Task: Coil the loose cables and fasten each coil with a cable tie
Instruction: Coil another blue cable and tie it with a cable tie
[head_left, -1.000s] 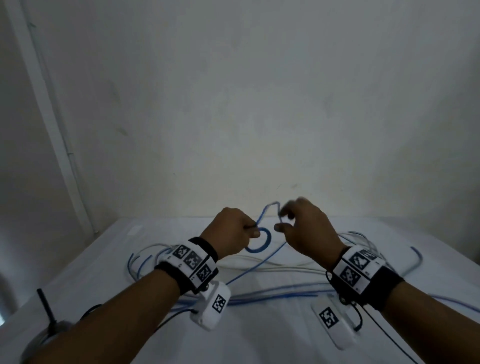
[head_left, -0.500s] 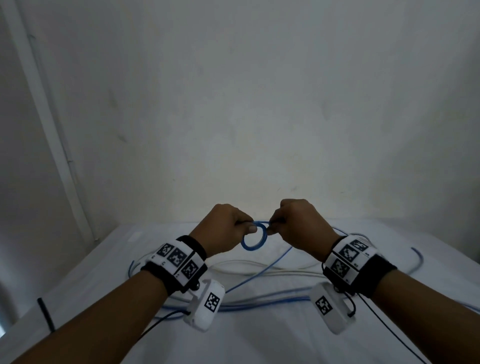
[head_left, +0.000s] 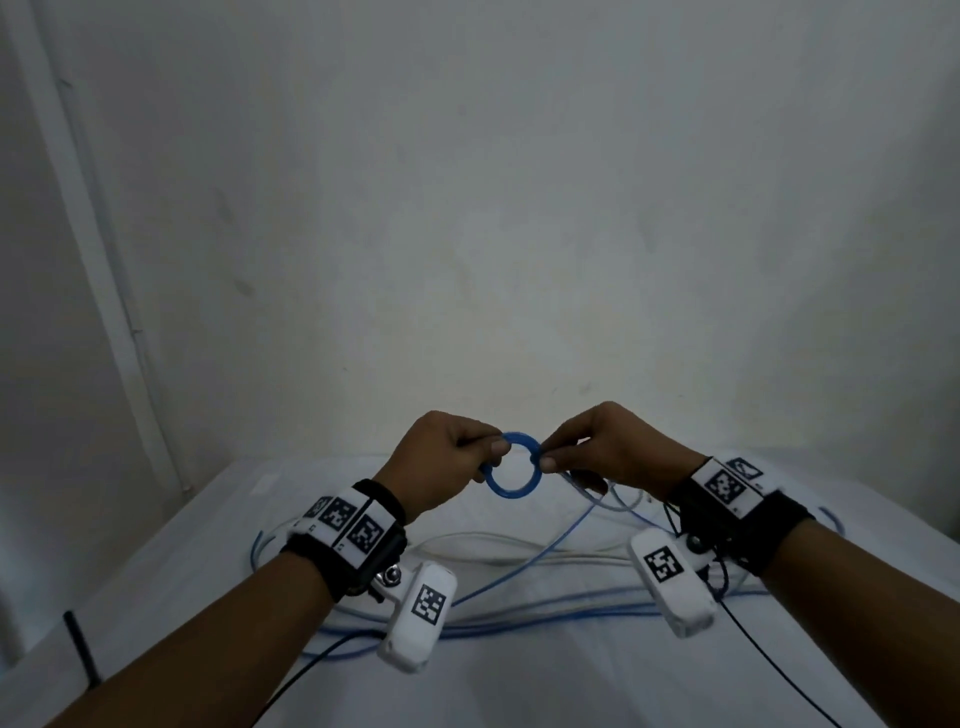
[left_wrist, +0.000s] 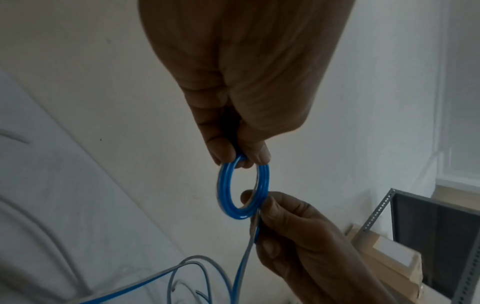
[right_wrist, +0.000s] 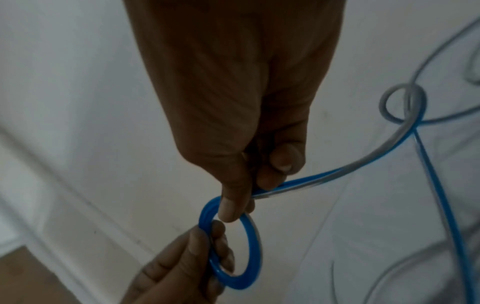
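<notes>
A small blue coil (head_left: 511, 470) is held up over the white-covered table (head_left: 519, 675), between the two hands: its left side is pinched by the curled thumb and fingers of the left hand (head_left: 441, 462), and its right side, where the free length leaves the ring, is pinched between thumb and forefinger of the right hand (head_left: 608, 449). In the left wrist view several turns can be counted lying side by side in the coil (left_wrist: 242, 190), so the winding step is judged to be in hand, with only a short part of the blue cable (head_left: 524, 569) taken up. Below and beyond the hands, most of that cable is seen lying loose on the table, mixed with a white cable (head_left: 519, 545). For the next turn, the free length would need to be drawn up by the right hand and laid on the ring while the turns are kept clamped by the left. A small kinked loop (right_wrist: 402, 105) in the slack may have to be straightened first. No cable tie can be made out in any view. The cable ends are hidden or cut off, and the tangle at the far edge is too dim to be sorted out.
</notes>
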